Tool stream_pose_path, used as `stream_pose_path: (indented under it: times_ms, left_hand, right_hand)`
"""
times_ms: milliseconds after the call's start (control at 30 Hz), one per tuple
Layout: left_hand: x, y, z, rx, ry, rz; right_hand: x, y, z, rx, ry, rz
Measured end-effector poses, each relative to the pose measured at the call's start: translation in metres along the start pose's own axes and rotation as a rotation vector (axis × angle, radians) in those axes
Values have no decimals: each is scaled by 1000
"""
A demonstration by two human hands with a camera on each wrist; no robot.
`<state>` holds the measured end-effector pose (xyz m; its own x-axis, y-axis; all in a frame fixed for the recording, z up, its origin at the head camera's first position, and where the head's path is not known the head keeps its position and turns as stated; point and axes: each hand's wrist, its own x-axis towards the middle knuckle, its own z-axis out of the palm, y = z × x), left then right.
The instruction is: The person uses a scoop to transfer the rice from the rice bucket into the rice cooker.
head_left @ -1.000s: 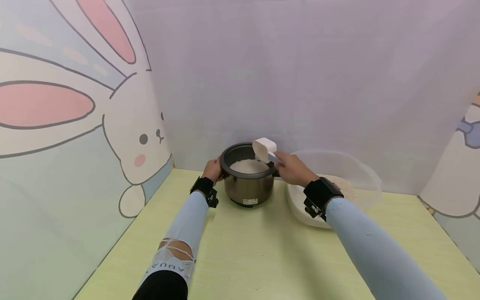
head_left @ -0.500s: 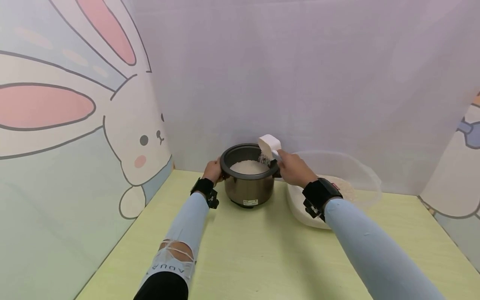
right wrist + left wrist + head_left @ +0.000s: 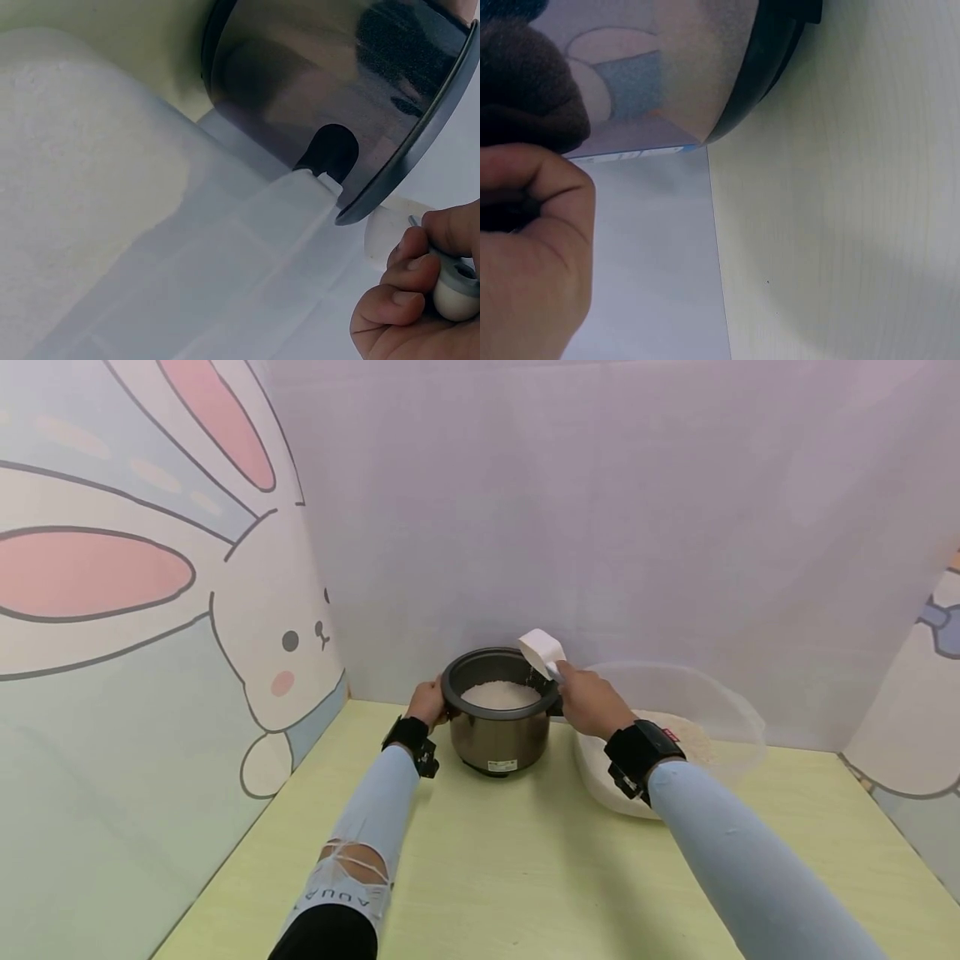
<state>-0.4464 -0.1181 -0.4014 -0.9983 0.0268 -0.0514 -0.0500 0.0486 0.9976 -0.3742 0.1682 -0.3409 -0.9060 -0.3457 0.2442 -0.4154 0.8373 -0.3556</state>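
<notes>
Pot (image 3: 498,737), metal-sided, holds pale grain (image 3: 501,695). At the pot's left side, the left hand (image 3: 426,702) grips it, fingers curled. Above the pot's right rim, the right hand (image 3: 594,700) pinches a white scoop (image 3: 543,651), tilted, with a few grains falling. Right of the pot sits a tub (image 3: 609,795) of grain. The step appears to be pouring; next calls for emptying the scoop within the pot's rim, pot steadied.

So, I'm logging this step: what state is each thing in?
Round, shiny brown metal pot: upright, uncovered, pale grains inside.
White plastic scoop: tipped towards the pot, a few grains airborne.
Whitish plastic tub: upright, pale grains inside.
Left hand: gripping the pot's side.
Right hand: gripping the scoop.
</notes>
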Motion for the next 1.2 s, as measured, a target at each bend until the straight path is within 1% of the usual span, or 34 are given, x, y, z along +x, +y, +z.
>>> stream_pose_path:
  times_ms: [233, 333, 467, 667, 767, 900, 1000, 1133, 1200]
  left_hand:
    - [13, -15, -1, 33, 33, 26]
    - [15, -18, -1, 42, 42, 31]
    - [16, -19, -2, 58, 42, 30]
    - [13, -17, -3, 52, 30, 18]
    - [12, -15, -3, 52, 25, 11]
    - [12, -14, -4, 61, 26, 9]
    - [14, -14, -4, 77, 34, 16]
    - [16, -13, -6, 103, 45, 21]
    - [15, -12, -8, 101, 50, 18]
  right_hand:
    - [-3, -3, 0, -177, 18, -70]
    - [-5, -3, 1, -211, 20, -85]
    - [-7, -1, 4, -226, 13, -88]
    - [-11, 0, 6, -227, 3, -96]
    - [-14, 4, 4, -223, 15, -101]
    - [-18, 17, -4, -224, 47, -88]
    - [-23, 31, -11, -219, 68, -64]
    - [-30, 48, -17, -201, 67, -28]
    - [-33, 55, -19, -189, 66, -14]
